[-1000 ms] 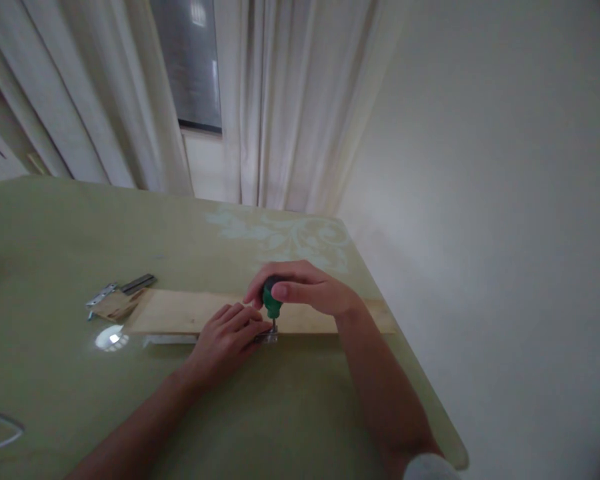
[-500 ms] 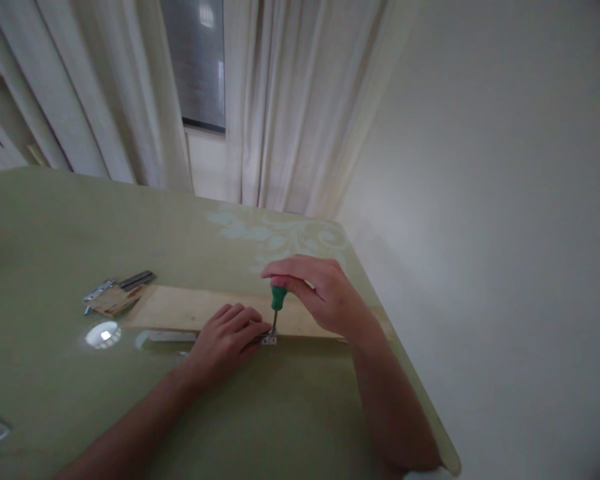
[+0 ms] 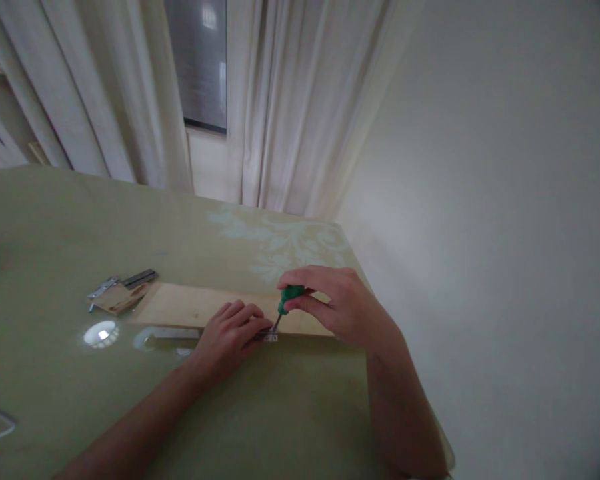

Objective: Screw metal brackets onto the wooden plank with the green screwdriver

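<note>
A pale wooden board (image 3: 190,307) lies flat on the green table (image 3: 130,233). My right hand (image 3: 337,303) is closed round the green handle of a short screwdriver (image 3: 287,300), which leans to the right with its tip on a small metal hinge (image 3: 267,337) at the board's near edge. My left hand (image 3: 230,337) rests on the board just left of the hinge. Its fingers are curled and press down by the hinge.
Another metal hinge (image 3: 123,281) and a small wood scrap (image 3: 115,298) lie at the board's left end. White curtains (image 3: 280,100) and a window (image 3: 197,63) stand behind the table. The table's right edge (image 3: 380,300) runs close to my right arm.
My right hand has shifted to the right and tilted the screwdriver from upright to a lean. My left hand has stayed in place by the hinge.
</note>
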`<state>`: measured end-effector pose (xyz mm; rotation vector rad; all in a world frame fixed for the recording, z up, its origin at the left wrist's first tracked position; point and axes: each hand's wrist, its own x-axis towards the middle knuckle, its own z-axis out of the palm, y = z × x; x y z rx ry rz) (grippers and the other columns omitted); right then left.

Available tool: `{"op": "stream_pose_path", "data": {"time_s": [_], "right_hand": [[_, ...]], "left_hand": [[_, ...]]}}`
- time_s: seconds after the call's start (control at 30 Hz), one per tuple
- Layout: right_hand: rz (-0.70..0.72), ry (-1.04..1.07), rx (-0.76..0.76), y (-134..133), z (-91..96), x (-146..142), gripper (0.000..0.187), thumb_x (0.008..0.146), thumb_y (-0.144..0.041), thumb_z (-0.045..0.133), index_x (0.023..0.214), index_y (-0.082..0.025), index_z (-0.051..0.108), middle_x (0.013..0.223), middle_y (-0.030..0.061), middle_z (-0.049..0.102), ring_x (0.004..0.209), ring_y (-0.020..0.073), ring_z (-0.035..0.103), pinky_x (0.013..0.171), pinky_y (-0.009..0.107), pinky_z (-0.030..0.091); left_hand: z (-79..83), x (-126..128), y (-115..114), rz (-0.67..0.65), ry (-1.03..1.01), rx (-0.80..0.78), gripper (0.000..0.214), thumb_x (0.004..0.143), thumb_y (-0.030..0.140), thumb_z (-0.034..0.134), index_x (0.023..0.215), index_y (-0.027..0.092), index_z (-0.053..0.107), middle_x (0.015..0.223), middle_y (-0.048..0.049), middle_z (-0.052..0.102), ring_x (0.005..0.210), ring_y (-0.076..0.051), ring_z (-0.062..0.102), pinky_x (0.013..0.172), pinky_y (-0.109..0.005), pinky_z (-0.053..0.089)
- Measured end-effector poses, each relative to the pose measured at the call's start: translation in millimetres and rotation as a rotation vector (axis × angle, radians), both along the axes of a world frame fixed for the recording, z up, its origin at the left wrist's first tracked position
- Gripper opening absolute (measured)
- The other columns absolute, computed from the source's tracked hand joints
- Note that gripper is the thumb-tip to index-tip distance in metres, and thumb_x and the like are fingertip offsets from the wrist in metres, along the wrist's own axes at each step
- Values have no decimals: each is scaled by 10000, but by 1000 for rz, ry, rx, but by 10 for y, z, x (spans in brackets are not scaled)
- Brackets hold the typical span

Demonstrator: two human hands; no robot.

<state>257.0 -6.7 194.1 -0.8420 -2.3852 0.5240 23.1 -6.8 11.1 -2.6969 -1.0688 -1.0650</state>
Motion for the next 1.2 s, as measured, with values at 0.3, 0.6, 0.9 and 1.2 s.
{"op": "stream_pose_path", "data": {"time_s": [0.3,0.6,0.9,1.2], "right_hand": [[-59,-98,-112,-24,141,39,243,974,-266,703,1215,-238,702,1176,53,745,1029,179,707,914,318,571],[27,-753,59,22,547,-152,130,990,-280,696,1102,-215,683,1074,61,747,972,207,675,785,291,435],[-229,-1036,189,105,585,-376,501,1051,-581,495,906,-182,762,793,125,727,739,250,662,606,317,339],[9,-1048,255,99,665,-493,389,1061,-535,508,1172,-224,715,1046,112,715,915,235,669,720,306,409]], "left_hand": [[-14,66,14,52,47,71,321,945,217,688,1265,243,698,1313,-93,722,1198,-286,641,1013,-457,490],[-102,131,45,98,79,99,384,944,165,616,1316,222,696,1415,-114,695,1319,-327,627,1148,-549,453],[-125,152,66,93,28,80,406,918,148,602,1302,226,710,1397,-122,704,1308,-314,640,1154,-547,464],[-84,153,71,74,23,66,447,875,119,637,1305,225,695,1404,-111,702,1300,-320,646,1150,-550,463]]}}
